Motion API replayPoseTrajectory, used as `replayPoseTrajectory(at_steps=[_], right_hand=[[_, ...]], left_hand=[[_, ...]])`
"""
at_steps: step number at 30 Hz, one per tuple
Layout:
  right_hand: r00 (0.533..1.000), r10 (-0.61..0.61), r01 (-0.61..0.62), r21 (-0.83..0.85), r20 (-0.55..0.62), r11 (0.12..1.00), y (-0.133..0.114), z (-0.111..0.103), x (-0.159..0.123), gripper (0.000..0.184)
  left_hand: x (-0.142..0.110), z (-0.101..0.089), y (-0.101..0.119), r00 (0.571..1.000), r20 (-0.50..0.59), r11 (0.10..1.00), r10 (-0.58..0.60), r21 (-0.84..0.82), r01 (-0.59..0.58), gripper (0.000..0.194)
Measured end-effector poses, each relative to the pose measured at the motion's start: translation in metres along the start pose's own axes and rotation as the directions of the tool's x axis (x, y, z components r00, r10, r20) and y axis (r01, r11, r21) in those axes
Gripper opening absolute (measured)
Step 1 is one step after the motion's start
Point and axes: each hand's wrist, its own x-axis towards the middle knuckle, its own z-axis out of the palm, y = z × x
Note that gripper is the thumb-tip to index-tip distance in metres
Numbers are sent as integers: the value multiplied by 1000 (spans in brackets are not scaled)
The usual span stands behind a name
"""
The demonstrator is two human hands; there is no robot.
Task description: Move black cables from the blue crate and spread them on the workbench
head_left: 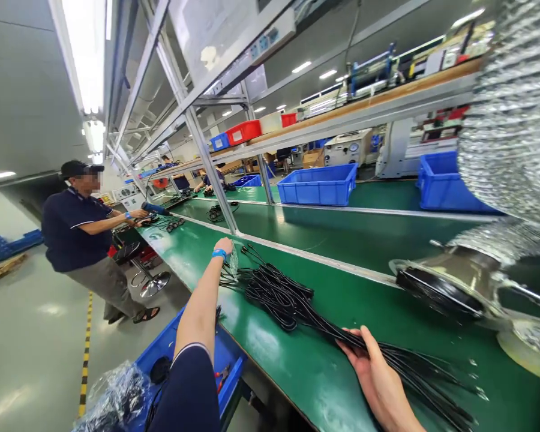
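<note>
Left hand [224,246] reaches far forward, arm straight; right hand [372,372] lies near, fingers curled.

I count two of my own hands in view: left hand [224,245], right hand [374,373]. One bundle of black cables [292,300] on the green bench [342,372]; single strands too many to tell. Two big blue bins [318,183] on the far side of the bench, second one [445,180] at right. Two red bins [243,131] on the shelf. One foil duct [513,120]. One co-worker [78,222] standing; more seated farther back, number unclear.
</note>
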Motion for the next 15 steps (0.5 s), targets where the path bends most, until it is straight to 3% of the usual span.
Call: replayPoseTrajectory(at_steps=[3,5,7,8,10,12,15], right_hand=[[999,-41,41,40,-3,998,0,5,-6,42],[998,-61,62,51,-20,997,-1,9,-9,43],[997,-56,59,48,-47,997,-3,12,-12,46],[997,-46,49,45,-57,998,-4,13,-12,47],[999,-11,13,42,-52,999,-6,14,-14,48],[999,42,-41,35,-24,999,-6,13,-20,49],[978,200,-202,26,63,979,-4,6,-43,52]], left_hand=[[-25,0,19,997,-47,977,68,-198,-76,48],[-56,8,34,991,-58,942,124,-308,-136,56],[-98,21,48,979,-32,856,202,-480,-192,56],[-122,29,55,966,-2,754,259,-624,-204,55],[-172,47,70,917,76,524,392,-837,-155,56],[-220,70,86,857,151,385,493,-921,-59,59],[-281,111,117,843,252,340,476,-936,88,54]])
